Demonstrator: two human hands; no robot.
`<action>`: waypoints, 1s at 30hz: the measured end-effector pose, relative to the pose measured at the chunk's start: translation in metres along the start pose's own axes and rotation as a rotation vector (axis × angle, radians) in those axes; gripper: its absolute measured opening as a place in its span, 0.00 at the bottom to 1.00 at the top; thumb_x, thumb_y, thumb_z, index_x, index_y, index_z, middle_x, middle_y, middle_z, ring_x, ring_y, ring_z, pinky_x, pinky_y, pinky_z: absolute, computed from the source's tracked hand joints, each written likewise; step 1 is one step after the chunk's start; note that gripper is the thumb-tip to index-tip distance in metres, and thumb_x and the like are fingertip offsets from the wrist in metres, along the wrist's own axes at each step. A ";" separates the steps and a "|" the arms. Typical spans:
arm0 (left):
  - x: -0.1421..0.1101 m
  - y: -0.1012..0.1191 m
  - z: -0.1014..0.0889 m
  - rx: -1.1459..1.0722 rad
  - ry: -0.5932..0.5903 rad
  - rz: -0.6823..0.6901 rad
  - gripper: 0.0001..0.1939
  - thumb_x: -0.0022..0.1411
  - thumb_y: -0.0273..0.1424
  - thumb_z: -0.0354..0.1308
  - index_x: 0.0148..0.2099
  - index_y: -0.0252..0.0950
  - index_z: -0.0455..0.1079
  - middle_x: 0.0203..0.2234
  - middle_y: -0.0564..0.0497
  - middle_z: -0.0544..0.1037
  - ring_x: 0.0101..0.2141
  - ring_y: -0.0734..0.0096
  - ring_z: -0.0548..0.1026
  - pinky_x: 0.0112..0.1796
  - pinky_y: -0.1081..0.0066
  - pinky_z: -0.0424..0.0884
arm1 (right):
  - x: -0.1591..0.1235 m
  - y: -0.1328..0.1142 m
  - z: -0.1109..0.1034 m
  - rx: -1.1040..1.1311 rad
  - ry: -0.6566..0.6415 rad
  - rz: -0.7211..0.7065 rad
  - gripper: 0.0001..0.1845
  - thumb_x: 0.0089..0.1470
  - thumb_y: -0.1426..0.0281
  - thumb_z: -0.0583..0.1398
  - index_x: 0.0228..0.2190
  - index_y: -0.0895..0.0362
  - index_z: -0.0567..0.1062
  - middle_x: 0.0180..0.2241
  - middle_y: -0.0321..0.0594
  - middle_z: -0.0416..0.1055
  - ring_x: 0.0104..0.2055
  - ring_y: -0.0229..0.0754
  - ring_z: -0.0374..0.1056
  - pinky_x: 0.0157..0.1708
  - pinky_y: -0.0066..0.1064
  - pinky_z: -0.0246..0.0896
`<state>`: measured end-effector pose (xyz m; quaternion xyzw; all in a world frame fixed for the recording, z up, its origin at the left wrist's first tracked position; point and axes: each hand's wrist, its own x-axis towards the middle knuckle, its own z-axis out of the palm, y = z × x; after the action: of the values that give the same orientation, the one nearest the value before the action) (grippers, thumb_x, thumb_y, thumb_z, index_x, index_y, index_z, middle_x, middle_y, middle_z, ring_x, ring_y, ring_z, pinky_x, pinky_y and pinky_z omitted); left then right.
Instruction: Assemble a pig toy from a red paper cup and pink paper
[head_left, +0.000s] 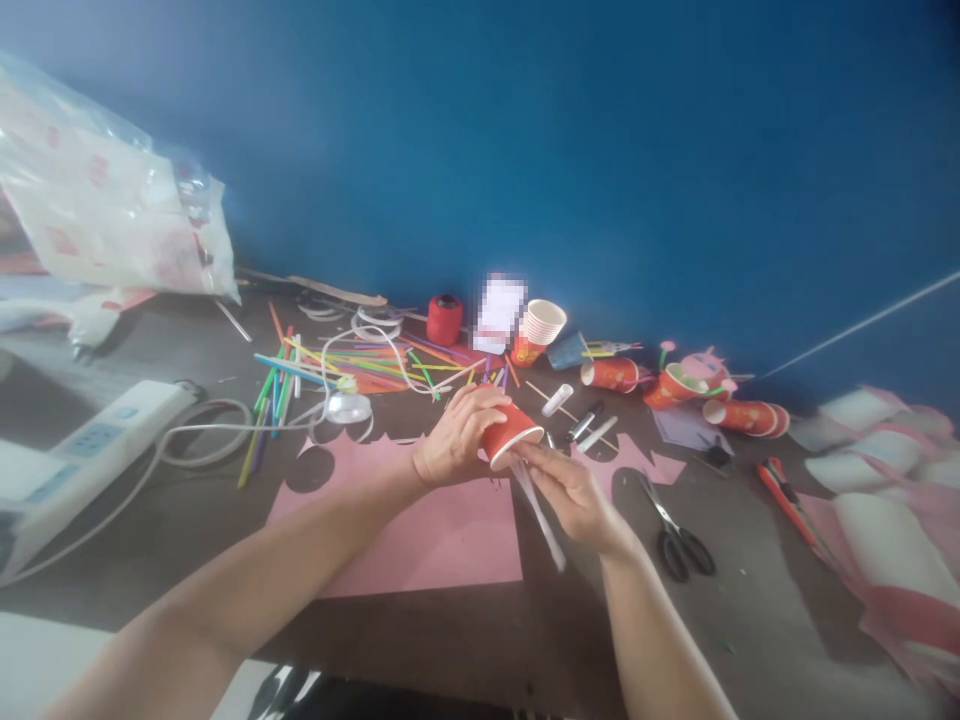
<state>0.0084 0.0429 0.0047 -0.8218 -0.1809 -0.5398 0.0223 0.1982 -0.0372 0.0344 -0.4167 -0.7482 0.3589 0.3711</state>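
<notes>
My left hand (466, 430) wraps round a red paper cup (511, 428) from the left. The cup is tilted, with its pale rim turned down toward me. At the cup's rim my right hand (566, 488) is closed, thumb and fingers pinched together. A thin white strip (546, 525) hangs down beside these fingers, below the cup; its upper end is hidden. Beneath both hands lies a pink paper sheet (442, 540) with rounded pieces cut from its far edge.
Scissors (679, 545) and a red cutter (787, 500) lie right. Coloured sticks (375, 365), cable (180, 430) and a power strip (97, 440) are left. Stacked cups (544, 325), a blurred phone (499, 315), markers (585, 420) and decorated red cups (675, 385) stand or lie toward the blue wall.
</notes>
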 end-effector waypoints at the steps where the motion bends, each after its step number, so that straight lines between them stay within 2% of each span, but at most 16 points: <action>1: 0.000 0.000 0.000 0.002 -0.007 -0.001 0.33 0.48 0.45 0.63 0.49 0.36 0.55 0.44 0.37 0.70 0.49 0.51 0.69 0.46 0.47 0.67 | 0.000 0.002 0.001 0.065 0.027 0.050 0.18 0.60 0.70 0.52 0.51 0.48 0.70 0.48 0.39 0.72 0.51 0.44 0.66 0.51 0.39 0.61; 5: 0.001 0.000 -0.001 0.016 -0.049 -0.010 0.29 0.51 0.45 0.61 0.49 0.35 0.57 0.45 0.36 0.71 0.49 0.51 0.69 0.46 0.47 0.66 | 0.003 0.001 0.009 0.263 0.110 0.175 0.15 0.56 0.66 0.57 0.45 0.53 0.74 0.41 0.41 0.76 0.43 0.46 0.72 0.42 0.38 0.68; 10: 0.000 0.001 -0.001 0.035 -0.117 -0.026 0.30 0.51 0.47 0.60 0.50 0.34 0.58 0.45 0.35 0.71 0.50 0.51 0.68 0.49 0.48 0.64 | 0.012 -0.009 0.017 0.246 0.219 0.211 0.08 0.53 0.68 0.59 0.34 0.56 0.77 0.34 0.40 0.78 0.37 0.43 0.74 0.39 0.36 0.68; 14: -0.001 0.001 -0.001 0.025 -0.147 -0.024 0.31 0.50 0.48 0.61 0.50 0.35 0.59 0.46 0.35 0.71 0.50 0.51 0.69 0.49 0.48 0.63 | 0.014 -0.007 0.017 0.249 0.397 0.291 0.10 0.50 0.67 0.61 0.36 0.56 0.71 0.31 0.40 0.78 0.33 0.44 0.74 0.31 0.33 0.69; 16: -0.001 0.000 -0.001 0.020 -0.159 -0.026 0.32 0.49 0.48 0.62 0.50 0.35 0.59 0.46 0.36 0.71 0.50 0.51 0.68 0.49 0.48 0.63 | 0.014 -0.005 0.016 0.240 0.417 0.348 0.13 0.47 0.67 0.63 0.37 0.56 0.70 0.30 0.40 0.78 0.32 0.44 0.74 0.30 0.32 0.68; 19: -0.001 0.000 0.000 0.017 -0.154 -0.028 0.33 0.48 0.47 0.63 0.50 0.34 0.59 0.46 0.36 0.71 0.50 0.51 0.68 0.50 0.48 0.63 | 0.015 -0.002 0.016 0.278 0.414 0.404 0.12 0.47 0.67 0.63 0.36 0.57 0.73 0.31 0.41 0.78 0.34 0.44 0.74 0.34 0.33 0.67; 23: -0.001 0.004 0.000 0.023 -0.183 -0.023 0.31 0.50 0.46 0.61 0.50 0.34 0.60 0.45 0.36 0.71 0.50 0.51 0.68 0.49 0.49 0.63 | 0.017 -0.001 0.022 0.387 0.478 0.400 0.10 0.46 0.68 0.63 0.33 0.58 0.77 0.29 0.39 0.78 0.33 0.43 0.73 0.34 0.32 0.66; 30: -0.002 0.011 0.003 0.042 -0.195 -0.065 0.31 0.51 0.48 0.60 0.50 0.34 0.60 0.45 0.36 0.72 0.49 0.50 0.68 0.47 0.52 0.63 | 0.023 -0.006 0.035 0.528 0.582 0.404 0.09 0.45 0.70 0.61 0.32 0.58 0.78 0.22 0.35 0.75 0.30 0.42 0.72 0.29 0.29 0.64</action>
<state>0.0137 0.0330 0.0039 -0.8634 -0.2201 -0.4539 0.0043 0.1572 -0.0275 0.0293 -0.5293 -0.3987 0.4707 0.5824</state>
